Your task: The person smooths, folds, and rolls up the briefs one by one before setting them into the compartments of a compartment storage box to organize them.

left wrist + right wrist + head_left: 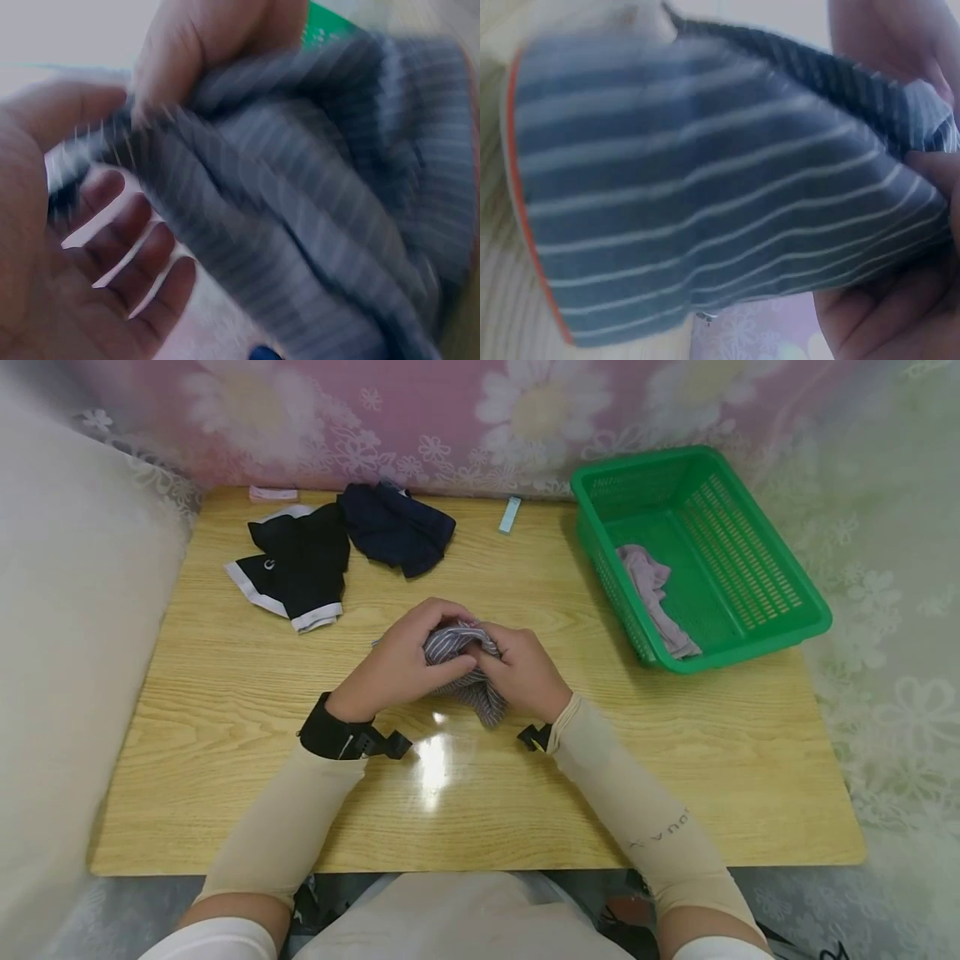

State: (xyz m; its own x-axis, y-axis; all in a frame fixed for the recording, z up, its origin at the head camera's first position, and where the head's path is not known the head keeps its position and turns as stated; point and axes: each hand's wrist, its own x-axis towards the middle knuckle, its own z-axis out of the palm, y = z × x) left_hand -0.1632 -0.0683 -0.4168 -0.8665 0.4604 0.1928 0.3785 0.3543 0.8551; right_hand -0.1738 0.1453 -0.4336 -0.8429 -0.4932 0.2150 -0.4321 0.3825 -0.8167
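A grey-blue garment with white stripes (483, 700) is bunched up between both hands above the middle of the table. The left hand (401, 660) curls about its left side, and a strip of the cloth passes between thumb and fingers in the left wrist view. From the other side, the right hand (525, 670) pinches the garment's gathered edge. One end of the striped cloth (667, 202), with a thin orange edge, hangs away from the right hand. Blur softens the cloth in both wrist views.
A black garment with white trim (307, 560) and a navy garment (397, 529) lie at the back left of the wooden table (225, 718). Behind them is a pink strip (273, 493). A pale blue strip (510, 516) lies left of a green basket (757, 647) holding mauve cloth (651, 593).
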